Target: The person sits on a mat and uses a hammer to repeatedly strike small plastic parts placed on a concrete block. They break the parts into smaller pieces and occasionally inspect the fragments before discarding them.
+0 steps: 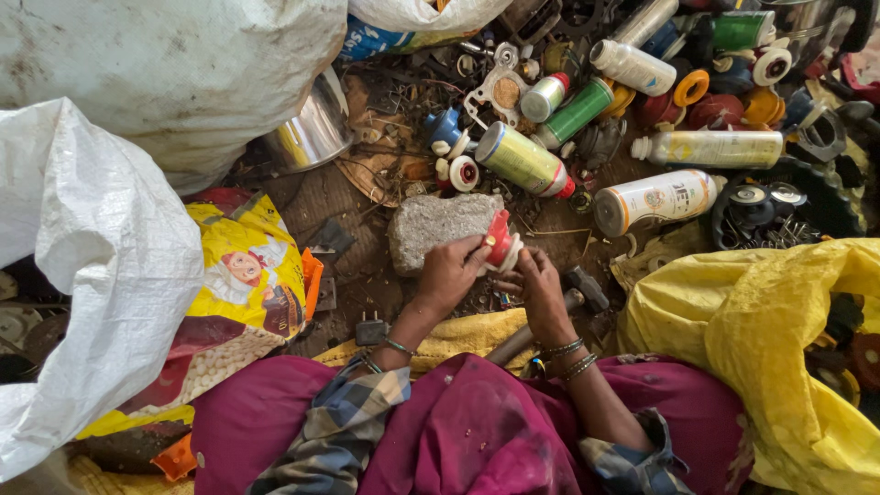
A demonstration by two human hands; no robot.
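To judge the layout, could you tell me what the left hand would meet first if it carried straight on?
Probably the grey stone block, just beyond the left hand, which holds a red-and-white cap; depth is uncertain.

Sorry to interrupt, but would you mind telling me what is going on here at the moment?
A person sitting on the ground holds a small red and white cap-like part between both hands, the left hand and the right hand, just in front of a rough grey stone block. Beyond it lies a heap of spray cans and round plastic and metal scrap. White woven sacks stand to the left and a yellow bag to the right.
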